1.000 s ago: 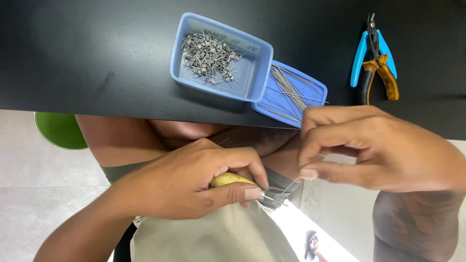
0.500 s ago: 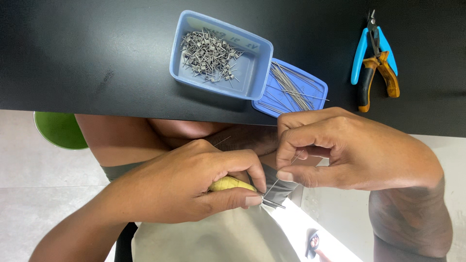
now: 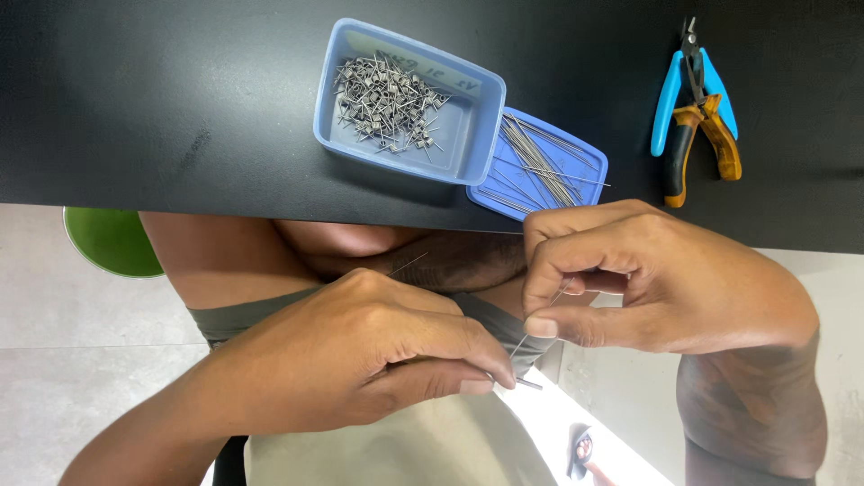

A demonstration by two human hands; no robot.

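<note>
Head view: below the blue tray (image 3: pixel 468 135) on the table (image 3: pixel 180 99), the right hand (image 3: pixel 648 279) has dropped nearer, pinching a thin wire (image 3: pixel 540 319); the left hand (image 3: pixel 387 360) stays closed around a small metal rod (image 3: pixel 526 383), its yellow handle now hidden.

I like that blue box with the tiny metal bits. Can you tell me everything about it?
The blue box is a small, open, rectangular tub that looks like plastic, with rounded corners. It sits tilted on the black table, near its edge. A pile of little coiled wire pieces fills its left side. Its right corner rests against a flat blue lid holding straight wires. Neither hand touches it.
</note>
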